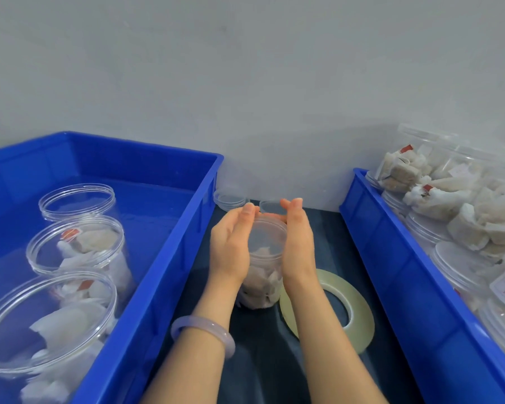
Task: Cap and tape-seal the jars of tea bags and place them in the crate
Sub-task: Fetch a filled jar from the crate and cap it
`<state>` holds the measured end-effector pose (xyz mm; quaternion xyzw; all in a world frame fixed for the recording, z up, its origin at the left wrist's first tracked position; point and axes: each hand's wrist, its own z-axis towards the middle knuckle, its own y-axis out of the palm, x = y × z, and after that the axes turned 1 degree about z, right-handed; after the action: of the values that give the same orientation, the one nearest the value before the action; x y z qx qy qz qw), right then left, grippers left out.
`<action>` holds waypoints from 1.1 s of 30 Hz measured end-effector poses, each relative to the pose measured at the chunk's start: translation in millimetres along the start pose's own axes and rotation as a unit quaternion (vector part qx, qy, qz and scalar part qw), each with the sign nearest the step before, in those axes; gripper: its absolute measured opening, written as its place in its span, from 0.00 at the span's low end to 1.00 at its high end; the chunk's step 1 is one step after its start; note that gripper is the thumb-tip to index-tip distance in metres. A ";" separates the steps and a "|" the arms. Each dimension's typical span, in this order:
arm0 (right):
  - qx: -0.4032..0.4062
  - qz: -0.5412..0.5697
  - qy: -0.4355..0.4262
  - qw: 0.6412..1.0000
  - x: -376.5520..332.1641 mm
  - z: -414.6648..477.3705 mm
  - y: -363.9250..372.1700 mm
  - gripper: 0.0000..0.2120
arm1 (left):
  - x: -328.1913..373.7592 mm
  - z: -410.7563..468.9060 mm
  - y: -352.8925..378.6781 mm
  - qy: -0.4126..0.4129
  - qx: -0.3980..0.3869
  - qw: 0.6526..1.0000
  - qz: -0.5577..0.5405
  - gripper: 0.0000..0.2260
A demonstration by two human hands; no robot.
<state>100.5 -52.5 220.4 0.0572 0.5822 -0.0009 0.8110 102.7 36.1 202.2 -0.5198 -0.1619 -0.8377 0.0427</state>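
Pressing a clear plastic jar (pixel 263 269) of tea bags between two bare hands, seen from above over a dark tabletop (pixel 260 365). Flat against the jar's left side, the left hand (pixel 231 246); flat against its right side, the right hand (pixel 299 243); palms facing each other. Fingers of both hands straight and close together, pointing away from the body, gripping nothing, with only the jar's width between the two sets. Standing upright between the fingers, the jar, topped by a translucent lid (pixel 267 234), with pale tea bags (pixel 260 295) showing through the wall below the palms. Tightness of the lid impossible to tell.

Just beyond the fingertips, near a grey wall (pixel 245 68): a loose clear lid (pixel 229 198) and a second clear lid (pixel 270 206), partly hidden behind the fingertips.

Just right of the right wrist, flat on the tabletop beside the jar's base: a roll of clear tape (pixel 327 310).

Left of the left fingers: a blue crate (pixel 158 228) holding three upright clear jars, the nearest jar (pixel 50 319) and the middle jar (pixel 76 243) with tea bags inside, the farthest jar (pixel 76 199) with contents unclear.

Right of the right fingers, well apart: a second blue crate (pixel 405 272), piled above its rim with more clear jars of tea bags.

Round the left wrist, a pale lilac bangle (pixel 201 330).
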 end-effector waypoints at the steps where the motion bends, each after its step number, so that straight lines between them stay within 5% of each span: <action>1: -0.003 -0.007 -0.001 1.000 0.8 1.6 -0.4 0.18 | -0.7 1.2 -0.1 0.001 -0.003 1.000 0.002 0.11; 9: -0.062 -0.018 0.032 0.997 4.7 10.4 -7.2 0.32 | 2.3 3.6 -5.9 0.002 -0.051 0.999 0.004 0.12; 13: -0.073 0.010 0.068 0.995 2.7 9.3 -9.0 0.44 | 10.5 4.8 -11.2 -0.125 -0.048 0.986 -0.095 0.21; 17: -0.110 0.003 0.062 0.992 -0.4 6.4 -7.7 0.40 | 10.9 7.2 -13.2 -0.039 -0.063 0.994 0.086 0.16; 22: -0.092 0.000 0.056 0.994 0.4 6.8 -8.1 0.30 | 8.3 1.0 -10.6 -0.022 -0.113 0.993 -0.008 0.20; 33: 0.028 -0.013 0.008 1.000 8.7 2.0 -4.7 0.22 | 0.3 -0.9 -4.0 -0.005 0.009 1.000 0.012 0.13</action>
<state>104.9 -56.8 212.4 0.0722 0.5894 -0.0267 0.8041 100.9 39.7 201.1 -0.5254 -0.1637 -0.8331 0.0563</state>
